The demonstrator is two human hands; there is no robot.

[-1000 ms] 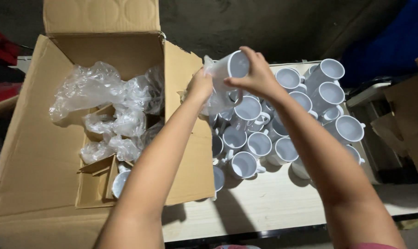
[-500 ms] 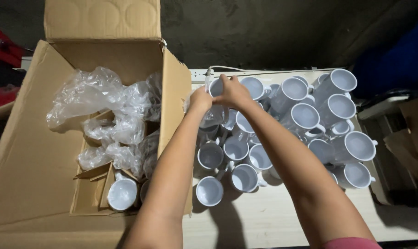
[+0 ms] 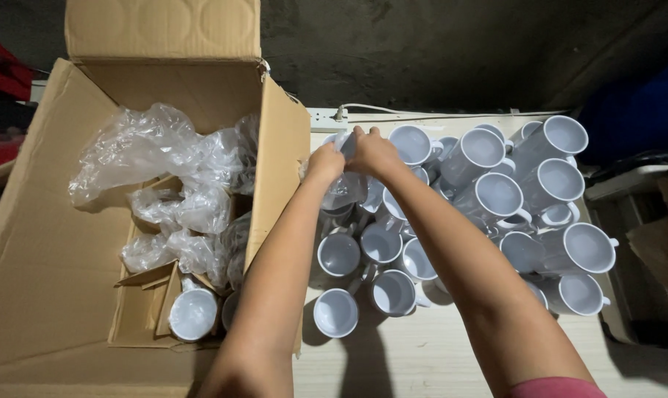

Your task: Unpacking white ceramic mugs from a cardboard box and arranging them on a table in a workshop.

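My left hand (image 3: 325,162) and my right hand (image 3: 374,151) meet at the far side of the table, over the back left of a heap of white mugs (image 3: 500,195). Between them is one white mug (image 3: 346,140), mostly hidden by my fingers. My right hand grips it from above. A clear plastic bag (image 3: 345,190) hangs below it, pinched in my left hand. Several mugs stand upright just beneath my forearms.
A large open cardboard box (image 3: 47,258) sits on the left, holding crumpled clear plastic bags (image 3: 150,155), a cardboard divider and a white mug (image 3: 193,313). A white power strip (image 3: 327,118) with a cable lies at the back edge of the pale table (image 3: 422,354).
Both hands have lowered the mug from up in the air down to the back left of the heap. The view has tilted, showing more of the box.
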